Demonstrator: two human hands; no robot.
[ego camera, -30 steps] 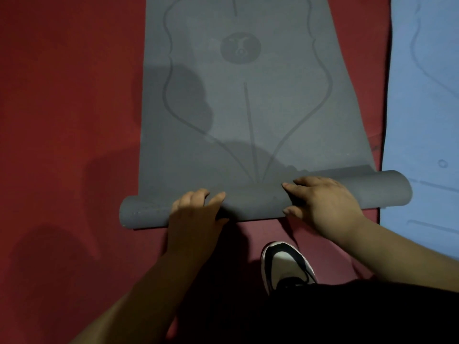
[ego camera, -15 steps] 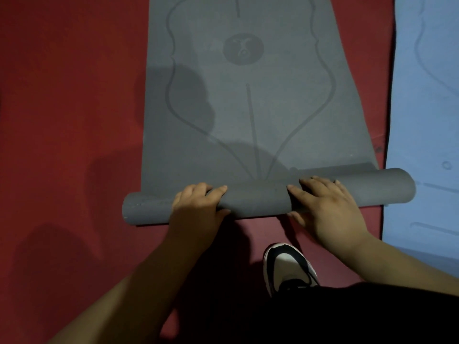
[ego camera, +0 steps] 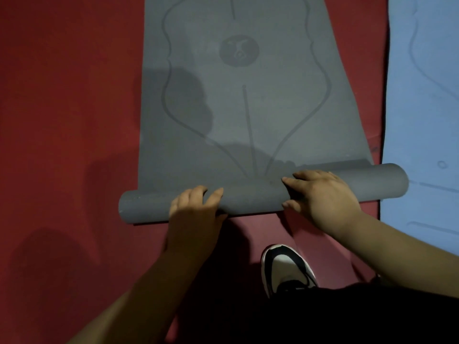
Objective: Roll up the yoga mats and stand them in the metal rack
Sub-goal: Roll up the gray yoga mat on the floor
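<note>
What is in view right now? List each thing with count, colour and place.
grey yoga mat: 1, grey, centre of the floor; near end rolled into a tube, rest flat
blue yoga mat: 1, blue, flat along the right edge
floor: 1, red, under both mats
shoe: 1, black and white, bottom centre, just short of the roll
left hand: 1, grips the roll left of centre
right hand: 1, grips the roll right of centre
</note>
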